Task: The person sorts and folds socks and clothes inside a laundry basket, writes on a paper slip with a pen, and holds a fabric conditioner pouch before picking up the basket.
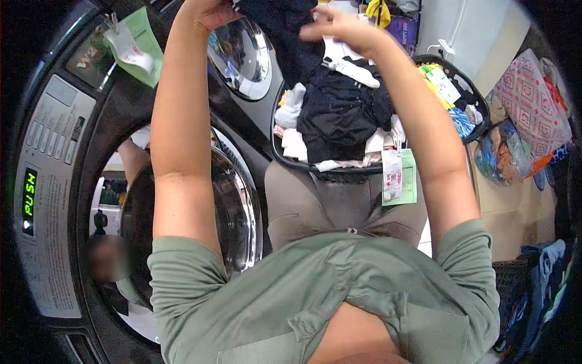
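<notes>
At the top edge, my left hand (209, 13) is partly cut off, its fingers closed at the edge of a black garment (282, 36). The dark cloth hangs between my two hands. My right hand (348, 31) is blurred beside it, with its fingers apart. Below, a black laundry basket (276, 145) rests against my lap, full of clothes. A black folded garment (342, 118) lies on top, with a white strip (357, 73) over it and grey-white socks (293, 103) at the left. A green tag (408, 176) with a white receipt hangs from the basket's front.
On my left is a dark front-loading machine with a lit display (29, 194) and round glass door (236, 206); another round door (242, 57) lies beyond. At right are a second basket (482, 127), clear bags of clothes (506, 155) and a dark wicker hamper (512, 273).
</notes>
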Motion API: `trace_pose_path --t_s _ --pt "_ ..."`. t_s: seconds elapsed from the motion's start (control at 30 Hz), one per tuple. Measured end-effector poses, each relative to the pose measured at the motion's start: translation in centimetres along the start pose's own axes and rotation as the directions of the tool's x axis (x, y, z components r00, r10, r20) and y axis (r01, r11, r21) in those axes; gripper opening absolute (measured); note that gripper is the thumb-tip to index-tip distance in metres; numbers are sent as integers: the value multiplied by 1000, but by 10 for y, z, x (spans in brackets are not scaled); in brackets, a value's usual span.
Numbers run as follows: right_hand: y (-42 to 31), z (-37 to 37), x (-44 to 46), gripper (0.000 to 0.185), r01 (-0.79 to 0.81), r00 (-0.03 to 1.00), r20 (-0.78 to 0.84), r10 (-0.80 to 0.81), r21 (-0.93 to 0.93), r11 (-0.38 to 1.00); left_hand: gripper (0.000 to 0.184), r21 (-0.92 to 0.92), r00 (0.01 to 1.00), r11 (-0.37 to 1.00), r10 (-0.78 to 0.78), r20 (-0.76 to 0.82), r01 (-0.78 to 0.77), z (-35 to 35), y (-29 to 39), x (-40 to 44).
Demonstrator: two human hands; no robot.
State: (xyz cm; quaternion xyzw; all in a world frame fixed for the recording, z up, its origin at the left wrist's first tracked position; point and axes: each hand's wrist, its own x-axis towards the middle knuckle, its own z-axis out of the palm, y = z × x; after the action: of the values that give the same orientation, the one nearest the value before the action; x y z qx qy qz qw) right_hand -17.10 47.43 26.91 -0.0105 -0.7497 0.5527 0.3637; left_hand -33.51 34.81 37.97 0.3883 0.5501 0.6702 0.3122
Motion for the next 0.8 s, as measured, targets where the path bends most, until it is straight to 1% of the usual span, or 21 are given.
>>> trace_pose_path --t_s 0.03,0.07,0.1,0.13,0.2,0.23,0.27,0.3,0.33,0.37,0.43,0.47,0.5,0.53,0.57,0.6,0.67,0.7,0.73,0.77,0.8 --pt "17 -8 11 47 -91 912 407 52 78 993 24 10 1000 1000 15 11 -15 3 6 2" --pt "24 -7 4 43 -134 933 343 107 56 989 25 -14 997 1000 -10 76 11 6 12 4" --pt "24 -4 -5 37 -201 948 278 154 147 969 25 -39 990 998 -34 138 39 9 16 6" --pt "25 -1 -12 31 -257 954 218 206 243 935 25 -34 990 999 -22 143 28 12 19 8" --pt "37 5 -22 25 -227 965 222 142 430 874 24 -83 994 996 -7 109 16 18 22 10" --pt "40 7 -31 25 -240 966 217 144 531 813 23 -70 997 997 -6 77 11 19 24 9" --pt "40 9 -38 30 -242 970 182 163 620 746 23 -67 997 998 -6 81 12 18 25 10" --pt "40 8 -48 31 -254 967 174 186 701 666 23 -127 971 991 -4 238 35 14 23 12" --pt "40 6 -57 32 -261 963 168 211 774 577 22 -184 922 980 7 388 70 11 20 15" --pt "40 5 -61 32 -263 962 164 220 777 572 22 -246 918 966 24 395 80 9 15 17" --pt "43 1 -70 33 -208 977 166 135 880 426 23 -271 919 955 -5 395 121 8 2 24" --pt "48 -4 -70 33 -212 975 170 140 894 395 23 -295 919 943 -24 393 151 10 -4 23" --pt "51 -11 -70 32 -182 982 149 114 907 380 23 -301 918 940 -30 394 160 13 -8 24" --pt "54 -21 -72 31 -153 988 128 91 919 364 23 -342 939 929 -14 345 139 17 -12 26" --pt "52 -35 -77 22 -95 991 48 126 913 397 24 -381 956 917 2 293 114 22 -15 27" --pt "52 -51 -77 20 -14 986 -65 154 887 462 24 -389 956 914 2 292 117 34 -20 16" --pt "40 -83 -83 19 32 978 -135 161 852 523 23 -421 989 907 60 136 3 50 -29 -9" --pt "25 -88 -86 19 32 981 -141 131 793 609 26 -284 881 958 100 463 40 -14 -66 12" --pt "14 -89 -93 19 35 984 -144 101 725 688 26 -346 837 934 114 536 94 -7 -82 -8" --pt "12 -87 -97 19 -37 975 -145 170 646 762 23 -373 869 927 156 470 35 8 -99 -35" --pt "19 -85 -107 25 -197 942 -129 311 537 820 22 -392 961 918 50 272 63 -5 -137 -41"
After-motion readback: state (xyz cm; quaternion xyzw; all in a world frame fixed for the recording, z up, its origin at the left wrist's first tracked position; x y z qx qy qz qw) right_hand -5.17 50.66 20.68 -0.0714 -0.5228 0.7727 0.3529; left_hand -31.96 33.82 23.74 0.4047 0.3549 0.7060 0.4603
